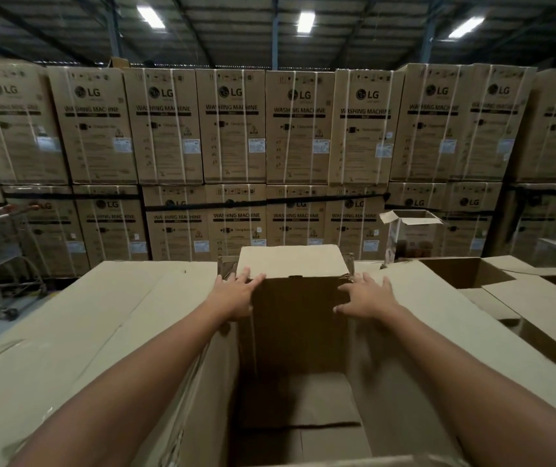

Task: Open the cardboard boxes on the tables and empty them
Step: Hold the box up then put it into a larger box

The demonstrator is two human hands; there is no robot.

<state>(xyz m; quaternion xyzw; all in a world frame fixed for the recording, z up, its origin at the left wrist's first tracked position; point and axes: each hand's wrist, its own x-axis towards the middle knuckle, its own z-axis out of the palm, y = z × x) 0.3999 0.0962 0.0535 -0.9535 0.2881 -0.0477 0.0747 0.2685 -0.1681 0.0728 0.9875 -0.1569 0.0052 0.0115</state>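
- A metal trolley [0,237] with red handles stands on the floor at the far left.
- A flattened cardboard sheet [84,315] lies just left of the box.
- The left hand [238,294] rests on the box's far-left corner, fingers straight and spread over the flap's edge, gripping nothing.
- The cardboard box [297,332] sits in the centre below the camera, top open, far flap [290,261] folded back, its dark floor bare.
- The right hand [369,296] presses the far-right corner, fingers splayed and straight, thumb pointing inward.
- A small open carton [411,234] stands behind on the right.
- Stacked washing-machine cartons [233,129] fill the background.
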